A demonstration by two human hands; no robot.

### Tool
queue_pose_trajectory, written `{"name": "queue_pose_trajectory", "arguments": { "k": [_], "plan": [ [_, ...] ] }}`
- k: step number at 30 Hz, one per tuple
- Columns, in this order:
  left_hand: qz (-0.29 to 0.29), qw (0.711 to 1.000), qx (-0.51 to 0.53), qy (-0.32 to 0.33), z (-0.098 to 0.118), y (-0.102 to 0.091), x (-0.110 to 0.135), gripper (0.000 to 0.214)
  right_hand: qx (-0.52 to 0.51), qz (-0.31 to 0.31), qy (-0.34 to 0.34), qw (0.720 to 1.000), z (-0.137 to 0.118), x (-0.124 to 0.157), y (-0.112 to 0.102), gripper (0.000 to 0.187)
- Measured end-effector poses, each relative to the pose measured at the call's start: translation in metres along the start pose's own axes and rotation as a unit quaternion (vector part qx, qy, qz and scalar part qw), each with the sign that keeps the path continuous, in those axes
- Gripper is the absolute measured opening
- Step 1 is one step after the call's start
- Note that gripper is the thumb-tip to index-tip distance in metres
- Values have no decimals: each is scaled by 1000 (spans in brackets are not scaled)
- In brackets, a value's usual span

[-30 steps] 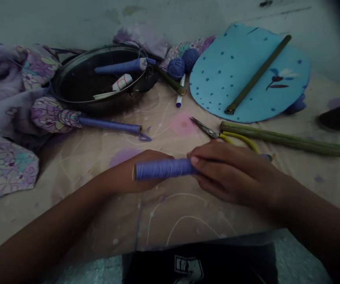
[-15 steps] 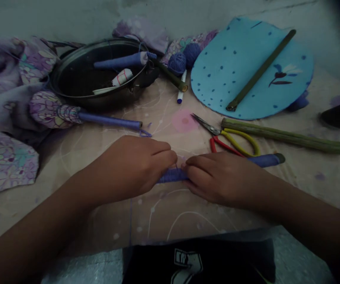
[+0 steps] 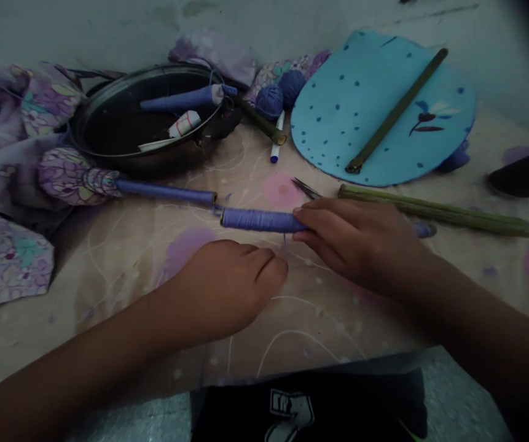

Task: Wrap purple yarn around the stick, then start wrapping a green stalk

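At centre of the patterned cloth (image 3: 130,258) — my right hand (image 3: 360,242), closed around one thread-wrapped stick (image 3: 262,220), purple, lying level, free end pointing left. Just below it, my left hand (image 3: 227,285), fingers curled, resting on the cloth; whether it pinches anything I cannot tell. Behind: metal pan (image 3: 107,104), blue sheet (image 3: 338,123), green stalks (image 3: 453,212) — apart from both hands.

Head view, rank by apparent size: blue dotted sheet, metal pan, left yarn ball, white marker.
1. blue dotted sheet
2. metal pan, only slightly smaller
3. left yarn ball and white marker: too alike to rank; the ball is rounder, the marker longer but thin.
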State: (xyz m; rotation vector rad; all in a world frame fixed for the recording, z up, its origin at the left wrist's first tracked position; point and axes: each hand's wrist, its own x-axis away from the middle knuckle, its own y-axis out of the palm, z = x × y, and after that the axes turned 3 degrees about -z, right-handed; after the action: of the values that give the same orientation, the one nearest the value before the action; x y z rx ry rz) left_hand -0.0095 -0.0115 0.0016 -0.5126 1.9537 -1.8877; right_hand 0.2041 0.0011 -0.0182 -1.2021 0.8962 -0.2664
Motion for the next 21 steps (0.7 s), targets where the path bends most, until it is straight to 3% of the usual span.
{"name": "queue_pose_trajectory", "arguments": {
  "k": [4,6,9,11,14,17,19,21],
  "plan": [
    [65,997,-49,15,-1,-11,0,22,0,-69,-37,997,-10,0,2,18],
    [41,999,-16,-1,-10,-14,-2,21,-24,-91,-87,992,-16,1,2,17],
    [-19,990,132,-35,-26,-11,-6,23,-40,-78,-143,986,-20,3,-1,17],
    [-54,964,258,-44,-36,-7,-10,28,-41,-58,-150,986,-21,3,-4,15],
    [-111,901,418,-36,-43,2,-14,29,-70,-27,-160,984,-21,4,-7,12],
    [-149,839,521,-44,-43,11,-16,27,-95,12,-165,982,-21,4,-9,10],
    [-151,817,554,-56,-42,14,-14,25,-100,22,-161,982,-20,4,-10,10],
    [-121,815,562,-77,-41,16,-10,22,-94,23,-129,987,-19,3,-12,12]
  ]
}}
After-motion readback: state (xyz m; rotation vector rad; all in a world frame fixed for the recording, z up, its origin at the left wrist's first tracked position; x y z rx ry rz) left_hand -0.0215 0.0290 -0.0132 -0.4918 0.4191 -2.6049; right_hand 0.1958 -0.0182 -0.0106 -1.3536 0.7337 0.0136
